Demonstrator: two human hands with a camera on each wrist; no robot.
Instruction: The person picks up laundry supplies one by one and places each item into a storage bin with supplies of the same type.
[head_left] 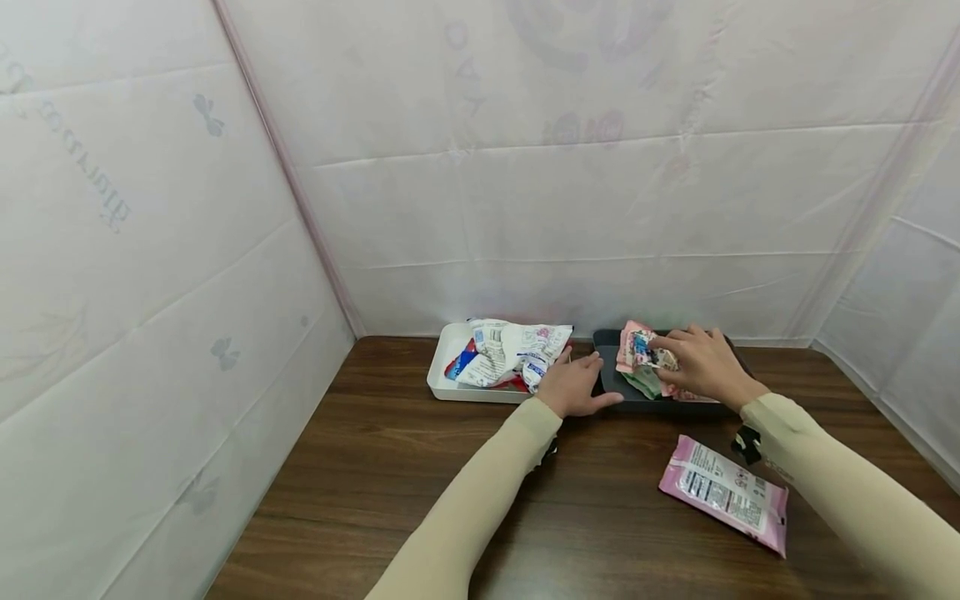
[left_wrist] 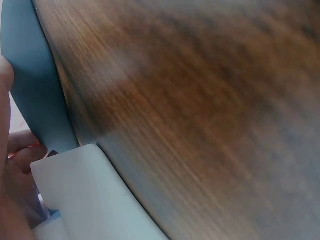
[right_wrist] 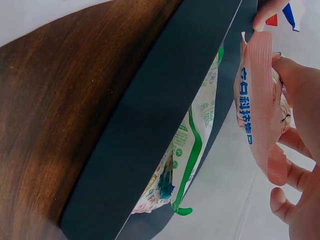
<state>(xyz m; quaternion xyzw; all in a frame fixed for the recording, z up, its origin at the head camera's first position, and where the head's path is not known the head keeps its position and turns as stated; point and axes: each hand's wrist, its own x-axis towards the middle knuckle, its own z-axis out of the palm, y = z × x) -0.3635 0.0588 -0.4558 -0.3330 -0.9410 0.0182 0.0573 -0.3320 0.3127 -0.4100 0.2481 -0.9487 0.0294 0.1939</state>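
Observation:
My right hand (head_left: 705, 363) holds a pink packet (right_wrist: 260, 107) with blue lettering above the dark tray (right_wrist: 135, 110). Thumb and fingers grip its sides in the right wrist view. Inside that tray lie a green-and-white packet (right_wrist: 192, 145) and another pinkish packet, partly hidden by the tray wall. My left hand (head_left: 572, 387) rests at the gap between the dark tray and the white tray (head_left: 480, 395), fingers extended and thumb stuck out over the dark tray's near edge. In the left wrist view, only parts of the fingers show beside both tray walls.
White, blue and red packets (head_left: 498, 354) are heaped in the white tray. A larger pink packet (head_left: 726, 492) lies on the brown wooden table (head_left: 390, 483), near my right forearm. Pale curtain walls (head_left: 540, 208) stand behind the trays and at both sides.

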